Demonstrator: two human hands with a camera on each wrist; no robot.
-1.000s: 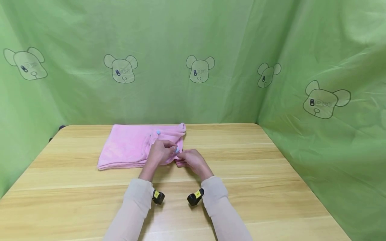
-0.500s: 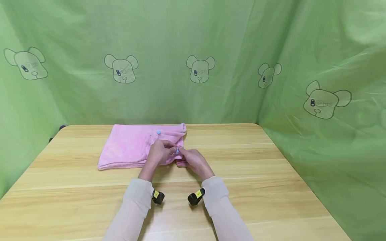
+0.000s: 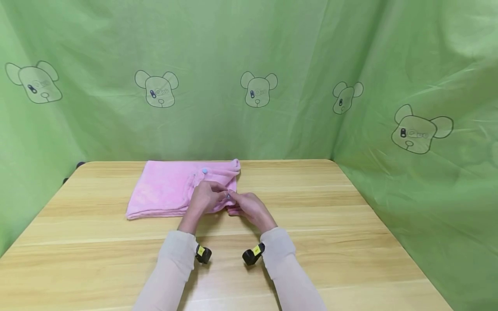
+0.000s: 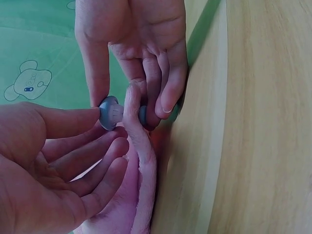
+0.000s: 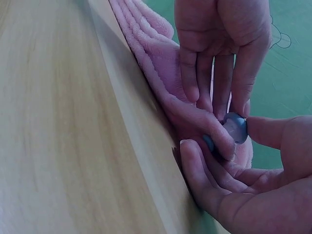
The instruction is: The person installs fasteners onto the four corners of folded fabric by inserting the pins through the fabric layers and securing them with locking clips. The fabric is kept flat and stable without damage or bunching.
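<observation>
A pink plush cloth point(image 3: 161, 188) lies folded on the table, its right edge bunched. Near that edge sits a blue mushroom-shaped quilt clip point(image 4: 109, 113): a round cap with a clear inner part on one side of the cloth, a second blue piece point(image 5: 208, 142) on the other. My left hand point(image 3: 206, 196) pinches the cap with thumb and fingertips. Reaching from the right, my right hand point(image 3: 250, 209) has its thumb on the cap and its fingers behind the cloth edge, squeezing clip and cloth together. In the head view the fingers mostly hide this clip.
Another blue clip point(image 3: 204, 171) sits on the cloth farther back. The wooden table point(image 3: 330, 224) extends around the cloth. A green curtain point(image 3: 295, 77) with bear outlines hangs behind and at both sides. A black camera point(image 3: 253, 255) is strapped at each wrist.
My right thumb has moved up from the cloth edge onto the clip's cap, so less blue shows now. The left hand and the cloth stay nearly still.
</observation>
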